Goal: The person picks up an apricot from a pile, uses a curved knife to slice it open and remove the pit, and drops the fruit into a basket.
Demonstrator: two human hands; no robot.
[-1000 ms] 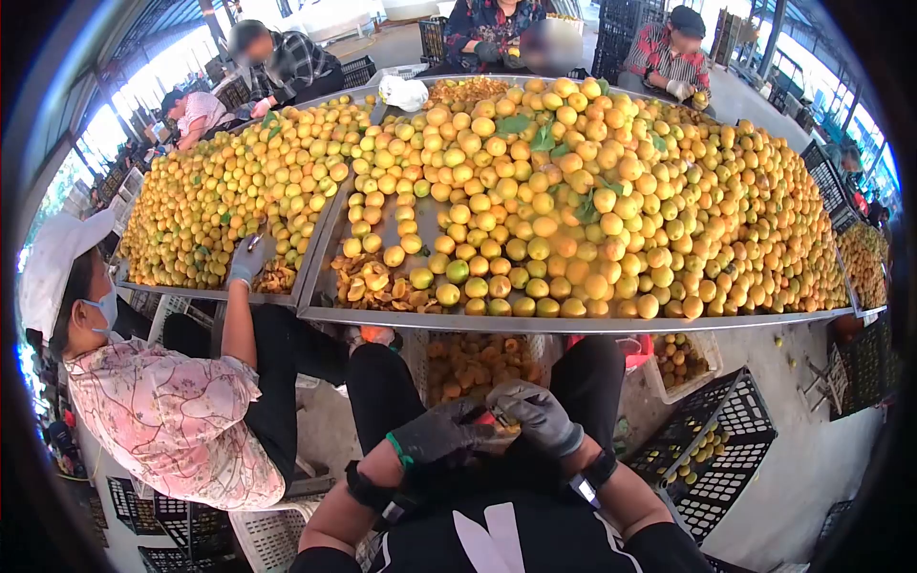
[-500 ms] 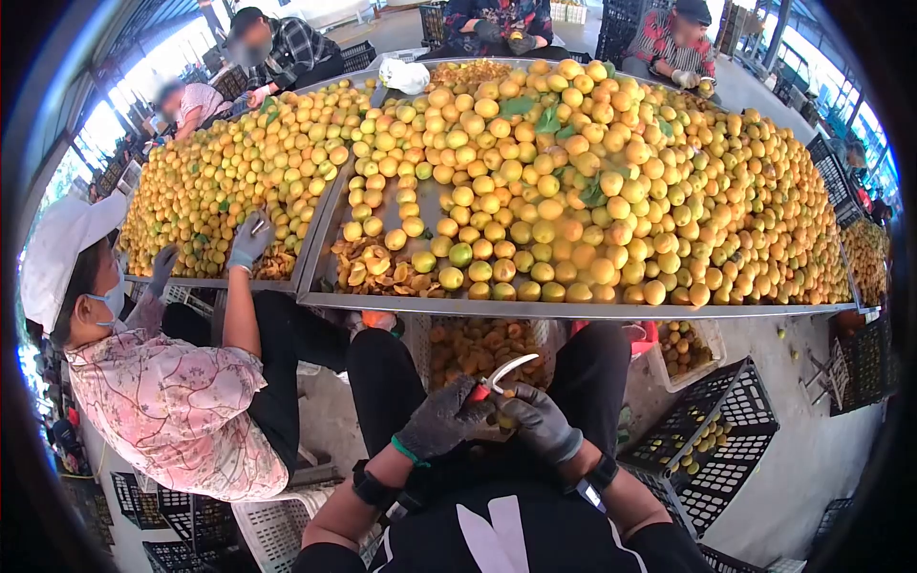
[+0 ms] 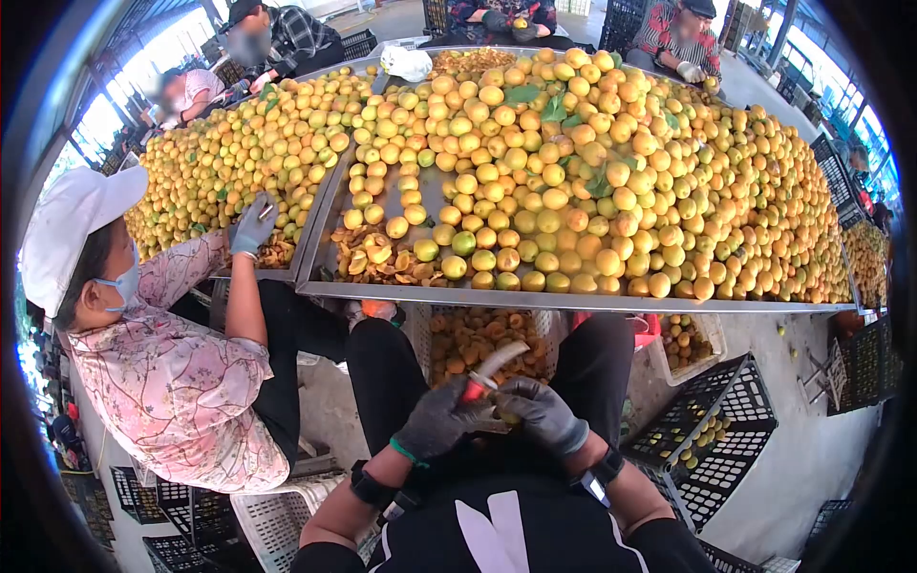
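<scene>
Plainly, left hand (image 3: pixel 437 418) holds knife (image 3: pixel 499 361) off table edge (image 3: pixel 573 303)

The right hand (image 3: pixel 544 416) partly hides a fruit (image 3: pixel 508 416); the knife (image 3: pixel 501 359) looks blurred; the far middle person (image 3: pixel 489 13) is cropped.

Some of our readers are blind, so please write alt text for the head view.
A person's gloved left hand holds a red-handled curved knife beside the gloved right hand, which grips a partly hidden fruit. Ahead, a metal-edged table is heaped with yellow-orange fruit; a masked co-worker in a white cap sits at left.
</scene>
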